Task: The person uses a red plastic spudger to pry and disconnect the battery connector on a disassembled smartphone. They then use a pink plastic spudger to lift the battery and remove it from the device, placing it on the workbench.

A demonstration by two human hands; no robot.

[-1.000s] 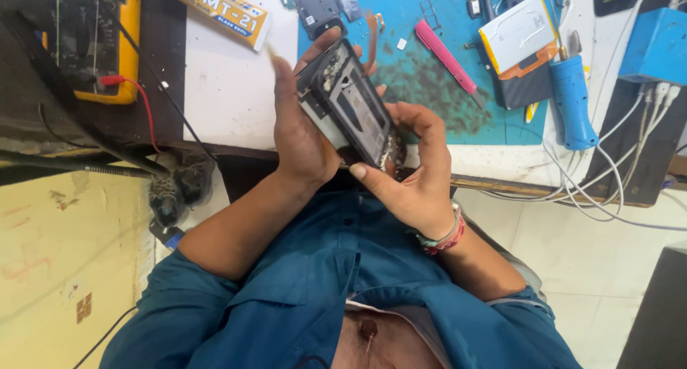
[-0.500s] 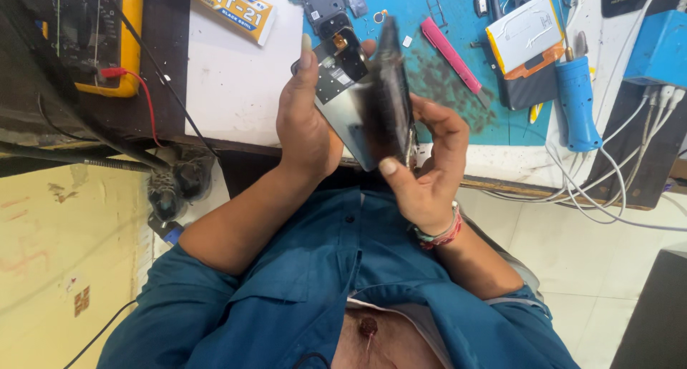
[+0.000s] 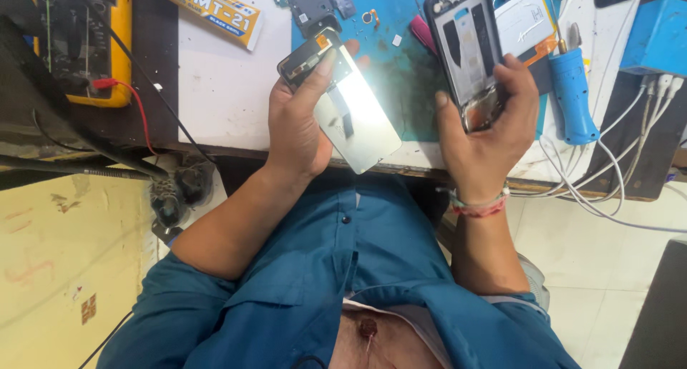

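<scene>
A phone display panel point(image 3: 351, 115) is gripped in the left hand point(image 3: 297, 129), held above the near edge of the worktop point(image 3: 215, 90); its long axis runs from about 11 o'clock to 5 o'clock, the glossy underside catching the light. The panel lies at 3 o'clock from the palm, with the index finger pressed along its upper end and the other fingers hidden behind it. At 2 o'clock from there, well apart, a dark phone frame point(image 3: 465, 43) is clasped by the right hand point(image 3: 483, 136), fingers closed round its lower end, its long axis near 12 to 6 o'clock over the blue mat point(image 3: 401, 75). A blue tool point(image 3: 572, 90) lies just right of that hand.
</scene>
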